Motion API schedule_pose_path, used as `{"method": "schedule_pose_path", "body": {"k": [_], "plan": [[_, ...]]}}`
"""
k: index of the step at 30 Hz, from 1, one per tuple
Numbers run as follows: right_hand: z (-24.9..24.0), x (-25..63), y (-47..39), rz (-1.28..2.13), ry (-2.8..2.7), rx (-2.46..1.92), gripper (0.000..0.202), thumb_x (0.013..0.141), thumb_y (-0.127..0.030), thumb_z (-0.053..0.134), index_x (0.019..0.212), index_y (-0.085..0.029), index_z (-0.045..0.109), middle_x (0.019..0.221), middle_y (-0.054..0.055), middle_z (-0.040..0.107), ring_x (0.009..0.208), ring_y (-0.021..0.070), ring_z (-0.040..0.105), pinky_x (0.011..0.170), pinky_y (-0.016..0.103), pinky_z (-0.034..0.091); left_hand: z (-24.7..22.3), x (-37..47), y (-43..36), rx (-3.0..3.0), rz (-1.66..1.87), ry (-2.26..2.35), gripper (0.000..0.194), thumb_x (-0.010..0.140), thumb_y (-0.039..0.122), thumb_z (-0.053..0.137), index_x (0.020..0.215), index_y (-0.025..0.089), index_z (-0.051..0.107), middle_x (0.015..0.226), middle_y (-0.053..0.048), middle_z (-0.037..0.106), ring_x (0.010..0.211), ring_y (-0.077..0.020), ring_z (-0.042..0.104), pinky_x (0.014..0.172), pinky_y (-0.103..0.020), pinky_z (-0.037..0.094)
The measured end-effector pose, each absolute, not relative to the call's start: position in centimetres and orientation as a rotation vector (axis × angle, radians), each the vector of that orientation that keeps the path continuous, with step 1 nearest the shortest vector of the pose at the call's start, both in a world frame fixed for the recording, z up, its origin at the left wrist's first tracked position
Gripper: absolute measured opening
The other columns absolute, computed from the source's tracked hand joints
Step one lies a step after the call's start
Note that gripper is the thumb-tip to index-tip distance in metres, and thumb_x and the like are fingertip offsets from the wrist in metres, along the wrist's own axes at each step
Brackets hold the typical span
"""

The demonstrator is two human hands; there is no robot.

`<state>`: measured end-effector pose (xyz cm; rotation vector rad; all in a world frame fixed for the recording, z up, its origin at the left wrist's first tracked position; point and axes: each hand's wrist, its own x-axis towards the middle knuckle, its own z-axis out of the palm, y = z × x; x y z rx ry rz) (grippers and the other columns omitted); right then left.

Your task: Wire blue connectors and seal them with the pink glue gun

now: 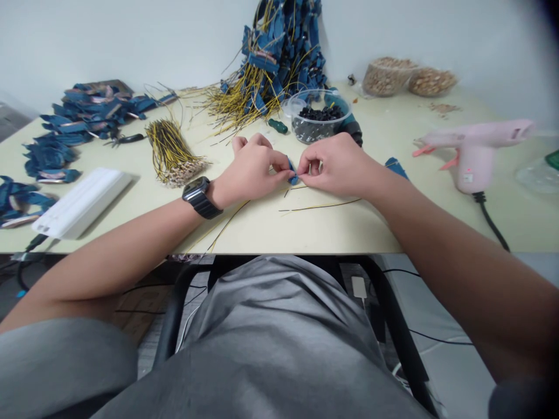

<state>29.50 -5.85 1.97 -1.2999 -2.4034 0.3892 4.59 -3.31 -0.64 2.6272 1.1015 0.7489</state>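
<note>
Near the table's middle, my left hand [257, 167] pinches a small blue piece [293, 176] between thumb and finger. My right hand [334, 166] meets it from the right, its thumb and fingertip pressed together at the piece's edge; what they grip is too small to make out. Thin yellow and black wires [323, 206] lie on the table just below the hands. Another blue piece [396, 168] lies beside my right wrist, partly hidden by it.
Behind the hands are a tub of black parts [321, 116], a green tool [278, 125] and a blue wired pile [283, 52]. A wire bundle [172, 151] and white box [82, 202] lie left, a pink glue gun [471, 148] right. The table edge [288, 251] is near my lap.
</note>
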Motion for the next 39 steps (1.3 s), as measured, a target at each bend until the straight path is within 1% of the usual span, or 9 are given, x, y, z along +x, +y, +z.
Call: {"method": "schedule_pose_path", "body": {"k": [4,8,14,18,23,26,29,33,39], "plan": [[1.0,29.6,-5.3,0.226,-2.462,-1.156,0.016,0.098,-0.023,0.075,0.085,-0.023,0.086,0.086,0.005,0.082,0.085,0.0240,0.072,0.082,0.040,0.047,0.0,5.0,-4.0,2.588,0.684,1.197,0.018,0.102,0.037,0.080,0.095,0.027,0.094,0.091,-0.009,0.081,0.131,-0.0430,0.064,0.124,-0.070,0.033],[0.3,29.5,-5.1,0.134,-2.495,-1.079,0.021,0.098,-0.018,0.069,0.083,-0.023,0.083,0.089,0.006,0.080,0.088,0.0249,0.070,0.083,0.042,0.045,0.5,5.0,-4.3,2.555,0.674,1.229,0.016,0.099,0.037,0.082,0.094,0.027,0.094,0.092,-0.009,0.082,0.133,-0.0442,0.065,0.123,-0.070,0.034],[-0.1,29.2,-5.3,0.085,-2.492,-1.076,0.022,0.098,-0.014,0.066,0.081,-0.023,0.078,0.087,0.006,0.076,0.087,0.0244,0.068,0.083,0.042,0.043,0.8,4.9,-3.9,2.527,0.665,1.252,0.013,0.095,0.038,0.086,0.090,0.028,0.093,0.087,-0.009,0.083,0.133,-0.0454,0.066,0.123,-0.071,0.035],[-0.6,29.0,-5.2,0.085,-2.453,-1.080,0.021,0.098,-0.016,0.068,0.080,-0.023,0.078,0.086,0.005,0.076,0.086,0.0238,0.068,0.084,0.041,0.044,0.8,4.9,-3.8,2.523,0.657,1.273,0.012,0.095,0.037,0.087,0.090,0.028,0.093,0.088,-0.009,0.084,0.134,-0.0462,0.066,0.124,-0.073,0.036],[0.1,29.3,-5.2,0.267,-2.364,-1.155,0.017,0.097,-0.025,0.076,0.083,-0.024,0.084,0.086,0.004,0.082,0.082,0.0225,0.071,0.081,0.038,0.049,1.0,4.8,-3.9,2.532,0.645,1.266,0.013,0.096,0.037,0.088,0.092,0.027,0.094,0.088,-0.010,0.084,0.135,-0.0467,0.065,0.125,-0.075,0.037],[1.2,29.9,-5.1,0.409,-2.309,-1.290,0.011,0.097,-0.030,0.083,0.093,-0.024,0.092,0.087,0.005,0.083,0.083,0.0248,0.074,0.082,0.040,0.052,1.2,4.8,-3.9,2.538,0.619,1.259,0.014,0.098,0.039,0.088,0.093,0.027,0.095,0.090,-0.009,0.084,0.136,-0.0461,0.064,0.126,-0.075,0.036],[1.8,30.2,-5.0,0.466,-2.292,-1.372,0.013,0.098,-0.034,0.086,0.097,-0.024,0.094,0.086,0.006,0.082,0.087,0.0262,0.074,0.083,0.041,0.051,1.3,4.8,-3.9,2.526,0.583,1.271,0.014,0.099,0.040,0.089,0.094,0.028,0.095,0.092,-0.008,0.084,0.139,-0.0458,0.064,0.128,-0.074,0.035],[1.5,30.0,-4.8,0.531,-2.293,-1.380,0.021,0.102,-0.041,0.085,0.098,-0.022,0.093,0.085,0.005,0.078,0.087,0.0252,0.070,0.081,0.041,0.048,1.3,4.7,-3.8,2.531,0.587,1.261,0.015,0.099,0.040,0.088,0.094,0.028,0.095,0.094,-0.008,0.085,0.139,-0.0456,0.065,0.128,-0.074,0.034],[1.1,29.7,-4.4,0.665,-2.289,-1.363,0.021,0.099,-0.041,0.085,0.096,-0.021,0.089,0.080,0.003,0.071,0.079,0.0209,0.060,0.079,0.040,0.044,1.2,4.6,-3.7,2.550,0.617,1.228,0.014,0.097,0.039,0.087,0.094,0.028,0.096,0.090,-0.010,0.084,0.137,-0.0475,0.065,0.124,-0.075,0.036]]}}
